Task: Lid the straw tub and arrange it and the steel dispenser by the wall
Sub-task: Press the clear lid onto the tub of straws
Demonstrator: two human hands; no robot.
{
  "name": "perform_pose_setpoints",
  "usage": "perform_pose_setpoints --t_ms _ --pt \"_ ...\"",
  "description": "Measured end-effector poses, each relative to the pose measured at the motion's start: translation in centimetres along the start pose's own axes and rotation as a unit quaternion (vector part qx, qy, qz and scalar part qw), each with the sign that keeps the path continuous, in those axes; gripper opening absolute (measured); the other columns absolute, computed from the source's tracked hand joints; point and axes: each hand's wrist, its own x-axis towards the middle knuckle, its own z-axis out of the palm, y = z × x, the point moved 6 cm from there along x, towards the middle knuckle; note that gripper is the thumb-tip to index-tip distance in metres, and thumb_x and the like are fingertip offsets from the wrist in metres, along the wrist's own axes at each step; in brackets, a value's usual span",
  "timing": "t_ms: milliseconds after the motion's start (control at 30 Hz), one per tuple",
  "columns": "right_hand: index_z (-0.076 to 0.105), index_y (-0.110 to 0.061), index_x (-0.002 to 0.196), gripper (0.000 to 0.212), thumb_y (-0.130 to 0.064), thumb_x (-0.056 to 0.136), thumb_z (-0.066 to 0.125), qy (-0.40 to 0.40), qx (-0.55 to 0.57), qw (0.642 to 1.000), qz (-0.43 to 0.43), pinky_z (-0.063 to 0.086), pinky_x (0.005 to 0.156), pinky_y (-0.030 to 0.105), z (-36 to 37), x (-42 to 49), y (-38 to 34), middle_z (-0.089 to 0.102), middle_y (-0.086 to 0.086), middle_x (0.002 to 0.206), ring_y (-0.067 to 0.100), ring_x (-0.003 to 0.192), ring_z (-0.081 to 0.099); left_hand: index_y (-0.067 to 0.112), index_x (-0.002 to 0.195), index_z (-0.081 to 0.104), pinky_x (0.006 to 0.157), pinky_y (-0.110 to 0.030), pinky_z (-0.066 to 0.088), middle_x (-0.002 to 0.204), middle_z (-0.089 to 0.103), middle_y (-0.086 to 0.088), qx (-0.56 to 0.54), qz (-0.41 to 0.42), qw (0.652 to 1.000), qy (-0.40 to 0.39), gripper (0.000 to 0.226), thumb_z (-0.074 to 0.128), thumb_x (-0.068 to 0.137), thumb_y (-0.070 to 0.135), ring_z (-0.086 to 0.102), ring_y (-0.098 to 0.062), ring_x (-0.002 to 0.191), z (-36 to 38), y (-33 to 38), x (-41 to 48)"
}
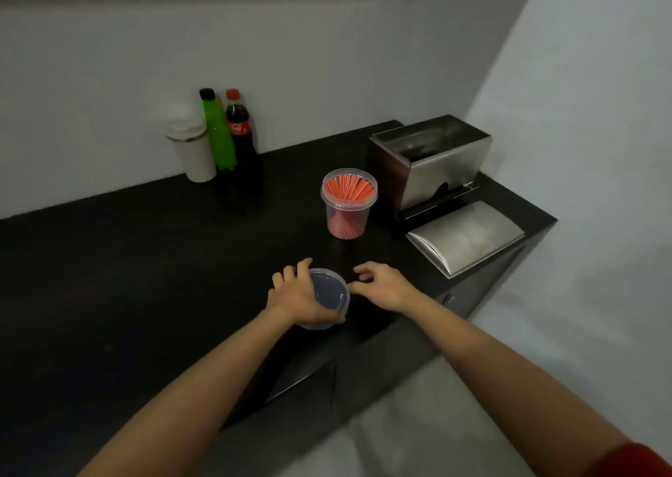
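A clear plastic tub (348, 204) full of red straws stands uncovered on the black counter (127, 258), just left of the steel dispenser (429, 164). The dispenser's box is open at the top, and its curved steel cover (469, 236) lies in front of it. Near the counter's front edge my left hand (298, 294) grips a round clear lid (330, 293) from the left side. My right hand (381, 284) hovers just right of the lid, fingers loosely curled and apart, fingertips close to the lid's rim.
At the back wall stand a white tumbler (192, 153), a green bottle (218, 131) and a cola bottle (242, 138). The counter ends right of the dispenser at a white side wall (582, 113). The counter's front edge runs diagonally below my forearms.
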Motion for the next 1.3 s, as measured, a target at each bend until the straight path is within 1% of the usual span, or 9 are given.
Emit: perform_pose_setpoints --t_ms 133,300,500,667,800,933,1033,1100,1300 --pt "0.049 -0.010 0.130 0.050 -0.027 0.085 0.064 -0.032 0.075 0.996 0.031 0.052 0.091 0.034 1.6 1.2 0.3 0.060 0.006 0.113 0.020 0.103 0.061 0.021 0.150 0.004 0.108 -0.042 0.028 0.147 0.023 -0.008 0.062 0.009 0.998 0.007 0.125 0.079 0.056 0.059 0.023 -0.030 0.134 0.8 0.0 0.4" --pt "0.050 -0.008 0.128 0.047 -0.022 0.086 0.063 -0.045 0.165 0.983 0.073 0.053 0.083 0.029 2.1 2.4 1.1 0.060 0.010 0.115 0.017 0.096 0.061 0.021 0.149 0.008 0.105 -0.040 0.030 0.143 0.025 -0.008 0.045 -0.001 0.999 0.030 0.124 0.079 0.055 0.058 0.026 -0.030 0.130 0.6 0.3 1.1" --pt "0.060 -0.005 0.115 0.031 -0.020 0.088 0.060 -0.079 0.240 0.964 0.085 0.051 0.084 0.028 1.2 2.7 1.3 0.063 0.012 0.116 0.021 0.105 0.059 0.020 0.148 0.013 0.104 -0.039 0.032 0.141 0.025 -0.008 -0.019 -0.010 0.999 0.038 0.123 0.080 0.052 0.057 0.026 -0.029 0.129 0.0 0.9 1.3" --pt "0.061 -0.007 0.102 0.016 -0.014 0.088 0.060 -0.112 0.389 0.912 0.070 0.055 0.078 0.034 -0.2 2.6 0.3 0.068 0.010 0.095 0.021 0.088 0.067 0.020 0.147 0.014 0.103 -0.039 0.034 0.141 0.024 -0.007 -0.099 0.018 0.993 0.063 0.121 0.083 0.054 0.053 0.023 -0.029 0.130 -1.1 1.9 1.5" --pt "0.060 -0.009 0.103 0.016 -0.016 0.088 0.061 -0.116 0.381 0.917 0.032 0.055 0.073 0.033 -2.2 3.0 -0.4 0.071 0.008 0.090 0.019 0.082 0.069 0.020 0.147 0.015 0.102 -0.036 0.032 0.140 0.023 -0.005 -0.156 0.055 0.983 0.074 0.118 0.083 0.057 0.054 0.023 -0.026 0.132 -1.6 2.5 1.6" --pt "0.061 -0.011 0.101 0.015 -0.018 0.088 0.061 -0.113 0.381 0.918 -0.001 0.054 0.077 0.032 -4.6 3.6 -0.7 0.072 0.004 0.085 0.016 0.077 0.069 0.016 0.141 0.031 0.096 -0.028 0.041 0.130 0.037 0.001 -0.247 0.088 0.957 0.122 0.093 0.079 0.068 0.047 0.041 -0.015 0.123 -3.1 3.0 2.1" --pt "0.064 -0.012 0.096 0.010 -0.017 0.088 0.061 -0.095 0.407 0.908 -0.012 0.054 0.075 0.032 -6.6 4.1 -1.0 0.073 0.004 0.081 0.014 0.073 0.069 0.019 0.132 0.042 0.069 -0.014 0.049 0.113 0.055 0.008 -0.329 0.099 0.929 0.138 0.064 0.072 0.079 0.037 0.060 -0.006 0.094 -4.2 3.6 2.5" --pt "0.064 -0.011 0.099 0.013 -0.015 0.088 0.059 -0.085 0.410 0.908 -0.022 0.053 0.071 0.030 -7.8 4.4 -1.4 0.072 0.004 0.081 0.012 0.071 0.069 0.021 0.130 0.044 0.057 -0.014 0.048 0.101 0.060 0.006 -0.356 0.096 0.917 0.150 0.054 0.068 0.083 0.032 0.063 -0.007 0.078 -4.7 4.2 2.9" --pt "0.065 -0.011 0.100 0.013 -0.012 0.088 0.058 -0.023 0.382 0.922 -0.059 0.053 0.072 0.029 -10.3 5.5 -1.8 0.068 0.004 0.087 0.015 0.081 0.066 0.015 0.127 0.053 0.060 -0.024 0.054 0.089 0.068 -0.005 -0.406 0.078 0.885 0.212 0.040 0.061 0.090 0.026 0.067 -0.013 0.069 -6.0 5.4 4.4"
